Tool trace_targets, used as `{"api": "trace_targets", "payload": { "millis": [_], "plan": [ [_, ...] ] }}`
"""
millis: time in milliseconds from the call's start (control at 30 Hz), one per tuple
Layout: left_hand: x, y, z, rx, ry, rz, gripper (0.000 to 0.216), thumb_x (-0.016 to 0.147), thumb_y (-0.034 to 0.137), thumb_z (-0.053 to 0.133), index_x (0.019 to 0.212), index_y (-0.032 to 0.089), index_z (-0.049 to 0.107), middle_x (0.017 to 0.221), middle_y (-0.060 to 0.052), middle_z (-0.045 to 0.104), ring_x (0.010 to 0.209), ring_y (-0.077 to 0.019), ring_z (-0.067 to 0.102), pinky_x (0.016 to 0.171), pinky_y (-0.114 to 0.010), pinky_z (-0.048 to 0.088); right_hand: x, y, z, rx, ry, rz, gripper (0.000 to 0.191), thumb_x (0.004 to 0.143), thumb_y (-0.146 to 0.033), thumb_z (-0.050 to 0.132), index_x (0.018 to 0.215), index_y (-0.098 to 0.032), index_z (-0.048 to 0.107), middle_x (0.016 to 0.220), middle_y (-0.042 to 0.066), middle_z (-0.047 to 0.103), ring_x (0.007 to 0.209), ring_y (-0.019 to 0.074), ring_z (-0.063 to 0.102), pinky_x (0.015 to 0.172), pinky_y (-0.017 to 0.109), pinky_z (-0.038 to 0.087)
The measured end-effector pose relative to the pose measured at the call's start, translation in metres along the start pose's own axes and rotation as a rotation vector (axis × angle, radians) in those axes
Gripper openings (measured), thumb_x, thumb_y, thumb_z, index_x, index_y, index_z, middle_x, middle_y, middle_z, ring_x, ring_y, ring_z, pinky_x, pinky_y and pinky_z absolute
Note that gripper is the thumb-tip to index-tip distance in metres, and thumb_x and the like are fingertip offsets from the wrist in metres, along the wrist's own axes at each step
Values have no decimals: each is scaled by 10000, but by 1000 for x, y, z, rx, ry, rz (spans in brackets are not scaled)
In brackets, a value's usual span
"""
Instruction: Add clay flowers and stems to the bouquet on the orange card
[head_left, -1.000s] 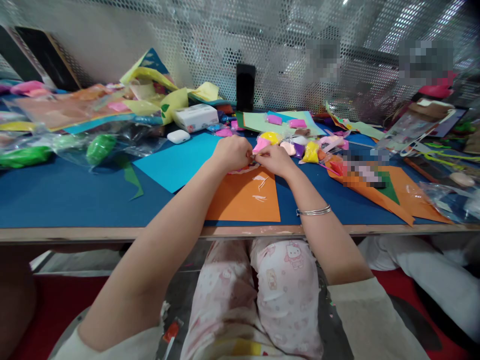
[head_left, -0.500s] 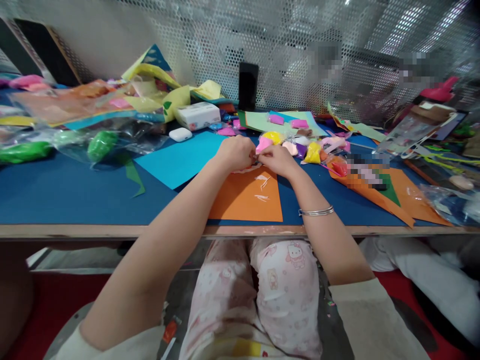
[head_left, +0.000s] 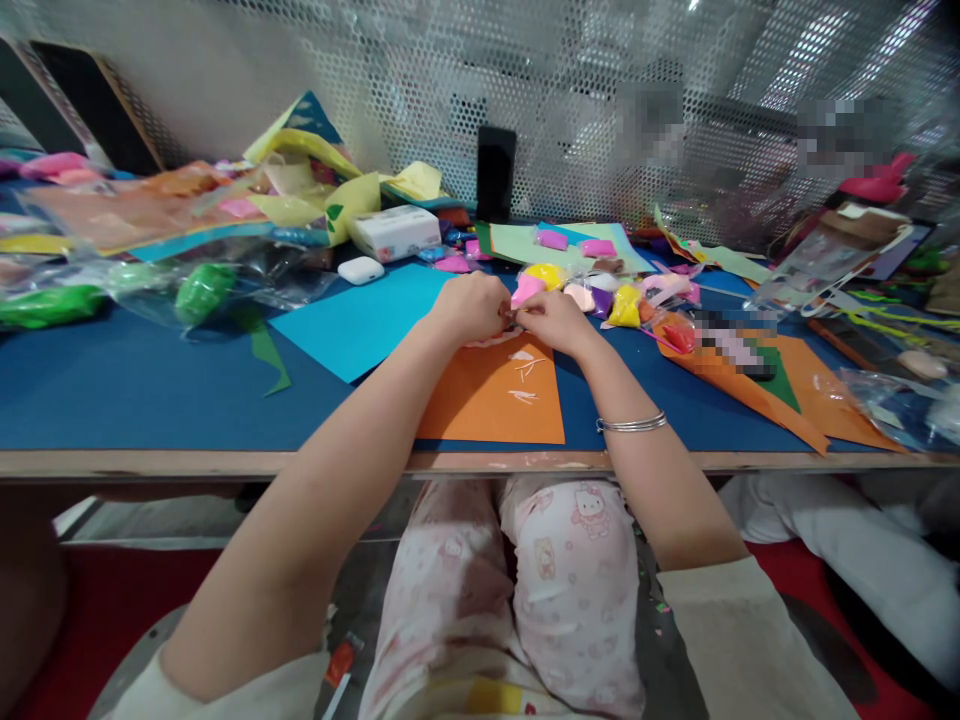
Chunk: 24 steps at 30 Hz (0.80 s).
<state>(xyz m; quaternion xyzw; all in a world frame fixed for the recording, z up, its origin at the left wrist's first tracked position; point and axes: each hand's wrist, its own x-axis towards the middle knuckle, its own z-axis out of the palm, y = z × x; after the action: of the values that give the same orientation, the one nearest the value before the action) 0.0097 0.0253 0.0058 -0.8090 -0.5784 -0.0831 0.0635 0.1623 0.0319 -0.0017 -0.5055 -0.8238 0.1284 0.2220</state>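
My left hand (head_left: 469,305) and my right hand (head_left: 551,320) meet fingertip to fingertip over the far edge of an orange paper sheet (head_left: 487,395) on the blue table (head_left: 150,385). Both hands are closed in a pinch on a small piece between them that I cannot make out. A pale pink shape (head_left: 491,342) lies on the orange sheet just under the hands, with a few thin pale strips (head_left: 523,375) below it. A silver bangle (head_left: 631,423) circles my right wrist.
Small bags of coloured clay (head_left: 592,285) sit just beyond my hands. A light blue sheet (head_left: 360,320) lies left, green clay in plastic bags (head_left: 199,290) further left. A white box (head_left: 394,232), a white case (head_left: 360,269), a black phone (head_left: 495,172) stand behind. More orange paper (head_left: 795,385) lies right.
Both hands stay pinched together at the same spot; only the view has shifted slightly.
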Motion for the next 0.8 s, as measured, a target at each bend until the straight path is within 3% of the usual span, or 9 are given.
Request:
{"api": "trace_targets", "payload": {
  "millis": [800],
  "plan": [
    [-2,3,-3,14,-19,13,315,829,317,535,1024,198,752,1019,-100,728,1006,-303,655,713,-306,476,1,0,0,-51,-17,9,225,830,-172,543,761,-152,756,772,85,721,782,190,627,655,281,378]
  ]
}}
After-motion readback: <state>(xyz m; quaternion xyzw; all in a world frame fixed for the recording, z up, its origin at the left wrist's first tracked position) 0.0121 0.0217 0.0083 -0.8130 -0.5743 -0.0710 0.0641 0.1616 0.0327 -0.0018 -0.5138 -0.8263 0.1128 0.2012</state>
